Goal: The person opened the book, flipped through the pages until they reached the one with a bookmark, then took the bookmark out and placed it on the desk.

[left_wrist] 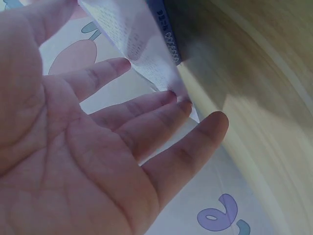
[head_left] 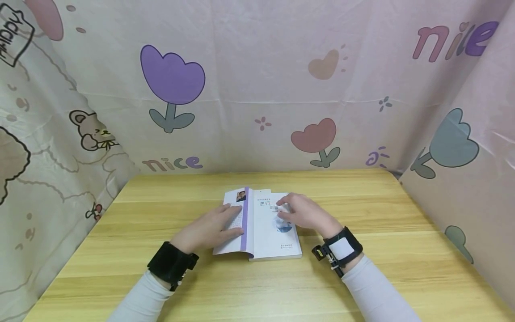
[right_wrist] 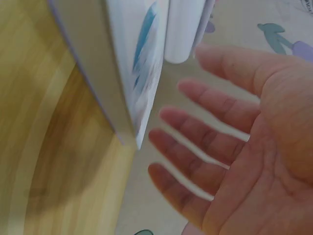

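Chief risk, as a judgement: springing shut of the left leaf [head_left: 233, 245] over the title page [head_left: 267, 239], because of the bow at its near edge and only light, flat contact from the left hand [head_left: 211, 228]. Next risk: creasing of that leaf, from pressing on the bow rather than close to the fold [head_left: 254, 232]. Also possible: sliding or turning of the whole book [head_left: 260, 223] on the table [head_left: 161, 205], from uneven pushing by 2 hands at opposite sides. In the left wrist view, fingers straight and spread, tips against the printed paper, nothing pinched. Right hand [head_left: 307, 213] loosely spread too, with gaps between all 5 digits and no paper gripped; over the right edge of the title page in the head view, but impossible to tell whether touching. Book open on the table, around its middle and toward the far side, between both hands. Top pointing away, toward the printed curtain [head_left: 249, 53]; bottom toward the sleeves [head_left: 380, 288]; portrait [head_left: 241, 196] at the far end of the left leaf, small print at the near end of the title page. Long axis running near to far, with just a slight lean; thick page block right of the fold, purple band [head_left: 244, 241] left of it.
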`<state>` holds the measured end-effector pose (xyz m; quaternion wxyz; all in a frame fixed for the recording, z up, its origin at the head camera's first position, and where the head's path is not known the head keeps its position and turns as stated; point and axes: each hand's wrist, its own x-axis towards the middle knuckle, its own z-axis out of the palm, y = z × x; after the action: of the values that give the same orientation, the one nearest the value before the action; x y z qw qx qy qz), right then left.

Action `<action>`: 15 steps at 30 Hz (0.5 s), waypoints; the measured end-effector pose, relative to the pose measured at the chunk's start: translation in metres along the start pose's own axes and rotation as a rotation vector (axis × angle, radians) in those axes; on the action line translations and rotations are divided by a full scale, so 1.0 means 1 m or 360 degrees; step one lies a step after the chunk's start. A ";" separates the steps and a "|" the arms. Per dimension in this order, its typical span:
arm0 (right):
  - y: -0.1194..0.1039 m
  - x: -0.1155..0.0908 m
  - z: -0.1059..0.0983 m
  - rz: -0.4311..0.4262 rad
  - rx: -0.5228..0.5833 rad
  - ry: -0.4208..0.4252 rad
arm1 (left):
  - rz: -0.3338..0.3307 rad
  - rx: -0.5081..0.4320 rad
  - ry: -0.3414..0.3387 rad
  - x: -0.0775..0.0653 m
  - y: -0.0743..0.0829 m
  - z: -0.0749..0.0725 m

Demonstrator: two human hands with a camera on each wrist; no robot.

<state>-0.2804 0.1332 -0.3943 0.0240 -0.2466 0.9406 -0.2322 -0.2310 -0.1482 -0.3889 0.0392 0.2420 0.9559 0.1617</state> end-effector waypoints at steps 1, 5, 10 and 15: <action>0.002 0.000 0.001 0.0030 -0.0028 0.0013 | -0.0004 0.0003 -0.0005 0.000 0.000 0.001; 0.008 0.001 0.002 0.0150 -0.0106 0.0057 | -0.0008 0.0025 -0.0018 0.000 -0.001 0.004; 0.012 0.001 0.002 0.0261 -0.0105 0.0032 | -0.0012 0.0027 -0.0030 -0.001 -0.001 0.005; 0.012 0.000 0.002 0.0327 -0.0109 0.0030 | -0.0035 0.0038 -0.0058 0.000 -0.001 0.006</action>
<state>-0.2853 0.1422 -0.4013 0.0305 -0.1473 0.9685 -0.1985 -0.2309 -0.1473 -0.3952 0.0555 0.2349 0.9595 0.1454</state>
